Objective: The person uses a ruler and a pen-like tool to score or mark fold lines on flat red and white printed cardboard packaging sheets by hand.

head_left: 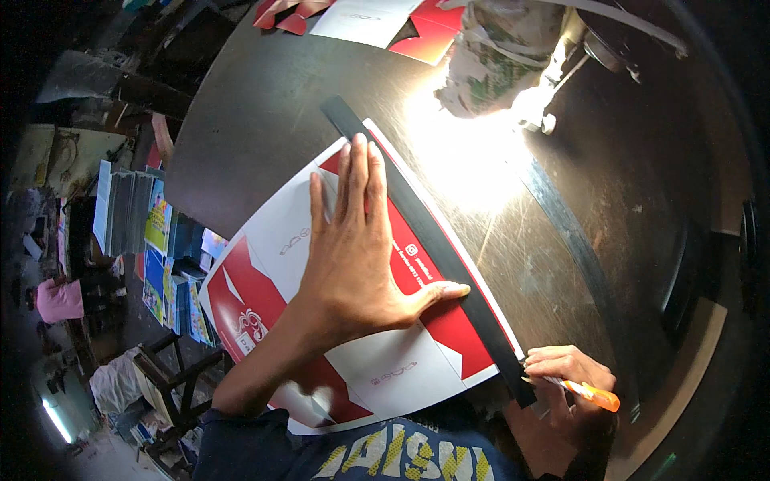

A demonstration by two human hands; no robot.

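Observation:
A red and white printed sheet [385, 357] lies at a slant on the dark table in front of me. Along its right-hand edge runs a long black straightedge [433, 256], leaving a thin strip of the sheet showing beyond it. My left hand [349, 256] is spread flat, fingertips near the straightedge's far part and the thumb resting on its middle. At the near end of the straightedge, my right hand [571, 377] grips an orange-handled cutter [592, 395]. Its tip is by the sheet's near right corner; the blade itself is too small to make out.
A bright lamp [529, 112] with a patterned cloth [501, 60] lights the far side of the table [241, 152]. More red and white sheets [361, 20] lie at the far edge. Stacks of printed booklets [128, 212] stand at left; a person in pink [60, 301] is beyond.

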